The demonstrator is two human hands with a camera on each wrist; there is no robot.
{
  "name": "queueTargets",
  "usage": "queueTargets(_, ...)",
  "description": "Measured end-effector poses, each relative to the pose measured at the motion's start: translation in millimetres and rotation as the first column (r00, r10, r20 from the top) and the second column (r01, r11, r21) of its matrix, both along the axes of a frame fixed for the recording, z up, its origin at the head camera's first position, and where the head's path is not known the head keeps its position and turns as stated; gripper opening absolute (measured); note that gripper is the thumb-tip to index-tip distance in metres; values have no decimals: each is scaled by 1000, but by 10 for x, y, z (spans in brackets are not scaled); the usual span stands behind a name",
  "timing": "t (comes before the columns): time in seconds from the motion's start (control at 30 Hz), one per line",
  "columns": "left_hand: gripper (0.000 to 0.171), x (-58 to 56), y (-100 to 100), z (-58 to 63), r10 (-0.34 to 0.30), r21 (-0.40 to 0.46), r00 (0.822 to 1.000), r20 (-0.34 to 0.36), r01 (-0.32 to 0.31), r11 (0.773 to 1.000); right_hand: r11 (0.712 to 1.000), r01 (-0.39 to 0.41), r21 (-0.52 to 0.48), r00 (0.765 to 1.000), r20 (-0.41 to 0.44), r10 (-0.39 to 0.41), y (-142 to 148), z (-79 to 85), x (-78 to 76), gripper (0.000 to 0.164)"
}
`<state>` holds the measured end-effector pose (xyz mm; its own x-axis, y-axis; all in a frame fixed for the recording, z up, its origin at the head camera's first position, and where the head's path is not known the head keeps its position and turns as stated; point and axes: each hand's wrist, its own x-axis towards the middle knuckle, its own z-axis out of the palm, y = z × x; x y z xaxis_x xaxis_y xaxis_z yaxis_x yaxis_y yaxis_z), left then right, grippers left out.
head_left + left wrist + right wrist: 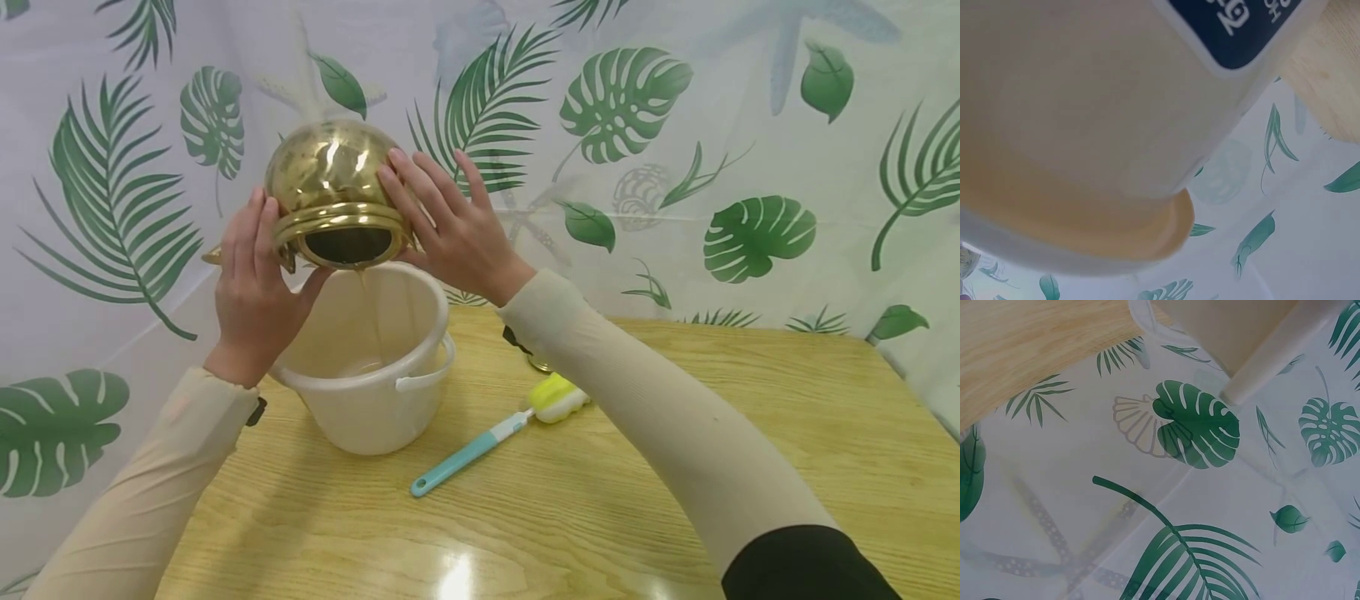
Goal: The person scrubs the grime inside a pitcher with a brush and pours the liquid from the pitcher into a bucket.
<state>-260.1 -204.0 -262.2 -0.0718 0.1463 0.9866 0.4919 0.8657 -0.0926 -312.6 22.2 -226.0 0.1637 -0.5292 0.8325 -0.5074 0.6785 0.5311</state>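
A shiny brass teapot (pixel 330 167) is tipped over above a white bucket (pixel 375 408), its dark round mouth facing down toward me. A thin brownish stream (pixel 372 312) runs from the mouth into the bucket. My left hand (pixel 251 292) grips the teapot's left side near the rim, beside the pointed spout (pixel 213 255). On the other side, my right hand (pixel 457 233) holds the round body with its fingers spread along it; its thumb is mostly hidden by the rim. Neither wrist view shows the hands' grip; the bucket wall (pixel 1085 94) fills much of the left one.
On the wooden table (pixel 600 517), right of the bucket, lies a sponge brush (pixel 468 452) with a blue handle and yellow-white head. A small brass piece (pixel 538 363) is partly hidden behind the right forearm. A leaf-patterned sheet (pixel 517 242) hangs behind the table.
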Motion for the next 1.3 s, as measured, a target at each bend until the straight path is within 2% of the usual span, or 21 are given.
queueTargets(0.3, 71, 9, -11, 7, 15, 5, 1000, -9, -15, 1000, 1000, 2, 4, 1000, 3, -2, -16, 3, 14, 62)
queueTargets(0.57, 72, 2, -34, 12, 4, 3, 1000, -6, -4, 1000, 1000, 4, -4, 1000, 5, -4, -28, -4, 16, 63)
queueTargets(1.07, 71, 18, -32, -27, 24, 15, 999, -22, -23, 1000, 1000, 2, 10, 1000, 18, -2, -44, -36, 23, 65)
queueTargets(1.3, 70, 21, -26, -27, 16, 20, 999, -29, -16, 1000, 1000, 16, 3, 1000, 0, -16, -53, -43, 14, 58)
